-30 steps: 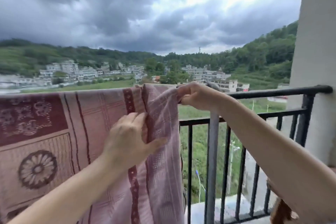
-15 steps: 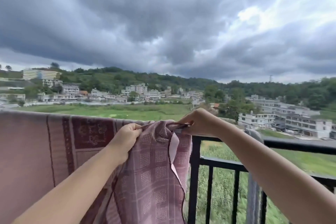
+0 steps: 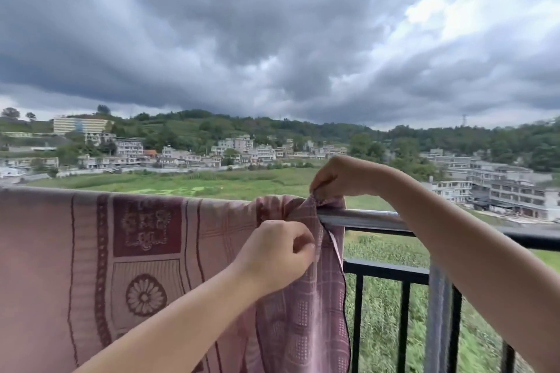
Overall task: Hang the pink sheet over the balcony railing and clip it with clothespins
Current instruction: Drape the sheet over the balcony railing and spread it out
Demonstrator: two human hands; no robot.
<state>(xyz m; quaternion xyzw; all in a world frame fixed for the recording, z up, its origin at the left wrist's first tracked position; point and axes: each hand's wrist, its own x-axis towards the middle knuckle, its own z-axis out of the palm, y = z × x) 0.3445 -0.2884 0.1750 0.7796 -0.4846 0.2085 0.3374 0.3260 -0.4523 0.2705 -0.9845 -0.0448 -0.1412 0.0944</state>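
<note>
The pink sheet (image 3: pixel 145 248), patterned with dark red squares and a flower, hangs over the black balcony railing (image 3: pixel 372 221) and covers its left part. Its right edge is bunched and folded back near the middle. My right hand (image 3: pixel 339 175) pinches the sheet's top corner above the rail. My left hand (image 3: pixel 275 254) grips the bunched edge just below the rail, on the near side. No clothespin is visible.
The bare rail runs right from the sheet, with a lower bar (image 3: pixel 385 271) and vertical bars (image 3: pixel 404 324) beneath. A grey post (image 3: pixel 438 318) stands behind my right forearm. Beyond are fields, buildings and dark clouds.
My view has lifted and swung left. My left hand has closed into a fist on the bunched edge and dropped slightly. My right hand has raised the sheet's corner above the rail.
</note>
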